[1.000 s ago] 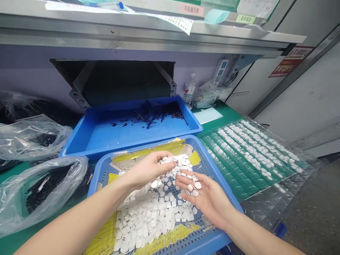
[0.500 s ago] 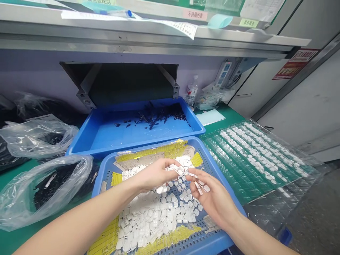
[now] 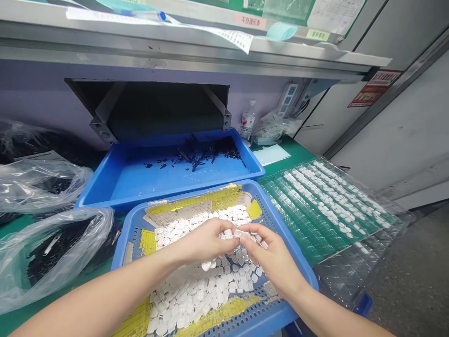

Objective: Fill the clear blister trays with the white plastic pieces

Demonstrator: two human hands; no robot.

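Many small white square plastic pieces (image 3: 189, 299) fill the blue perforated basket (image 3: 298, 262) in front of me. Above the pile, my left hand (image 3: 212, 241) is closed around several of the white pieces, some showing under its fingers. My right hand (image 3: 271, 255) meets it fingertip to fingertip, pinching a white piece (image 3: 241, 233) between thumb and forefinger. More white pieces lie within the curled fingers of that hand, partly hidden.
Behind the basket sits a blue tray (image 3: 140, 185) with black parts. To the right, a clear ridged plastic tray (image 3: 291, 210) holds rows of white pieces. Open plastic bags (image 3: 101, 224) of black parts stand left. A bottle (image 3: 247, 122) is at the back, under a metal shelf (image 3: 175, 54).
My right hand has turned and closed in on my left; its thumb and forefinger now pinch a piece at the left fingertips. The whole view has shifted slightly.
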